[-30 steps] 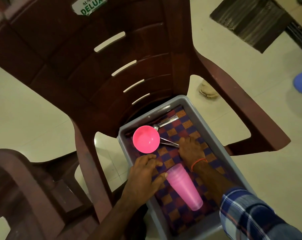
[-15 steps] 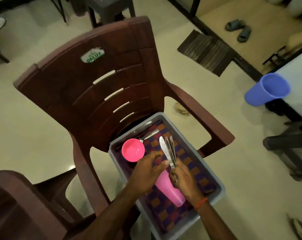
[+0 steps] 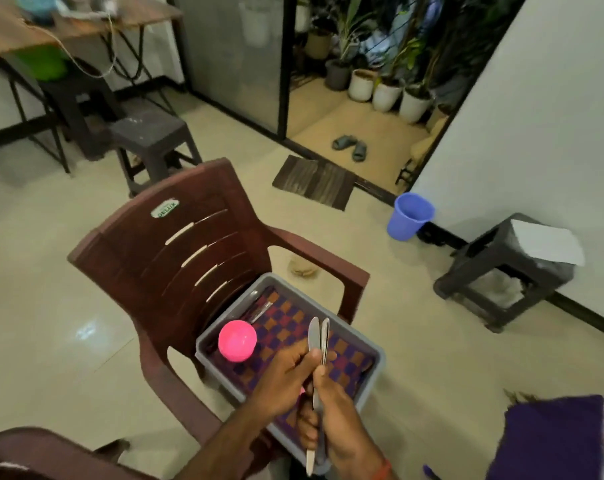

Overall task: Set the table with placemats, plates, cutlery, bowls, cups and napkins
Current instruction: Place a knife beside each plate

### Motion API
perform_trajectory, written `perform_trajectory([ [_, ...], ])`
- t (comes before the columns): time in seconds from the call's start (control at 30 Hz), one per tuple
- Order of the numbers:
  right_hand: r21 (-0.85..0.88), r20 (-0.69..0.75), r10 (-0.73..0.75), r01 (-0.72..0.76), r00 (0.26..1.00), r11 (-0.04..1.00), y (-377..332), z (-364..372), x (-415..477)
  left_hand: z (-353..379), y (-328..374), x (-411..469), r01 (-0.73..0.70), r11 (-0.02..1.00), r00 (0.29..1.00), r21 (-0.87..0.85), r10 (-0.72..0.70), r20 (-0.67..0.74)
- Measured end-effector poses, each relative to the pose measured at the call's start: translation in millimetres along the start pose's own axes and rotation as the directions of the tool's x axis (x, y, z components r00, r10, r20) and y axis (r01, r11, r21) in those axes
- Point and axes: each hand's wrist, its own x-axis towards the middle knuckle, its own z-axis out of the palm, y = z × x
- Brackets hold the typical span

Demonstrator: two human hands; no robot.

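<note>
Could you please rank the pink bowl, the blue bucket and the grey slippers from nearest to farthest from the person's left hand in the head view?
From the left hand, which grips the knives:
1. Pink bowl: just to its left, in the tray.
2. Blue bucket: on the floor to the right, by the wall.
3. Grey slippers: farthest, beyond the doorway.

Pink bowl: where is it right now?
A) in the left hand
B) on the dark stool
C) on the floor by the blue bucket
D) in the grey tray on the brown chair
D: the pink bowl sits in the grey tray on the seat of the brown chair, while the left hand and the right hand both grip the knives.
</note>
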Motion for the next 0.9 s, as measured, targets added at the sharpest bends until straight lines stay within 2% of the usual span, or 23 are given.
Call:
perform_trajectory([
  [0.17,0.302,0.078,0.087,-0.107,0.993,0.947,0.9,-20.2,-58.7,28.5,27.1,-32.2,0.003,0.999,0.977,-0.05,0.008,0.211],
  [0.23,0.343,0.118,0.115,-0.149,0.986,0.927,0.3,-31.6,-78.4,43.7,36.1,-40.8,0.059,0.991,0.965,-0.121,-0.026,0.262],
  [0.3,0.335,0.096,0.139,-0.163,0.986,0.928,0.5,-37.4,-93.3,60.6,39.9,-47.0,0.115,0.976,0.952,-0.187,-0.054,0.301],
  [0.37,0.343,-0.002,0.135,-0.126,0.991,0.931,1.9,-40.4,-105.2,81.5,45.2,-52.2,0.145,0.963,0.951,-0.227,-0.072,0.301],
  [0.43,0.328,-0.155,0.055,-0.001,0.986,0.945,3.4,-43.4,-114.3,102.4,49.4,-54.7,0.169,0.948,0.953,-0.269,-0.087,0.291],
  [0.53,0.109,-0.371,-0.168,0.223,0.913,0.969,8.5,-58.0,-124.0,129.1,55.3,-53.6,0.143,0.966,0.958,-0.217,-0.08,0.275],
  [0.63,-0.028,-0.471,-0.247,0.265,0.847,0.964,4.9,-80.3,-138.3,154.7,61.4,-46.3,0.153,0.97,0.946,-0.187,-0.089,0.313],
  [0.73,0.04,-0.553,-0.252,0.328,0.794,0.944,-5.5,-106.0,-152.5,184.7,69.5,-41.3,0.189,0.976,0.901,-0.105,-0.13,0.414],
  [0.8,0.126,-0.583,-0.229,0.365,0.78,0.922,-13.9,-120.7,-161.5,201.8,73.7,-40.2,0.212,0.974,0.862,-0.074,-0.151,0.484],
  [0.9,0.167,-0.605,-0.212,0.383,0.768,0.908,-19.2,-146.5,-176.6,228.3,78.7,-35.4,0.236,0.971,0.814,-0.044,-0.173,0.554],
])
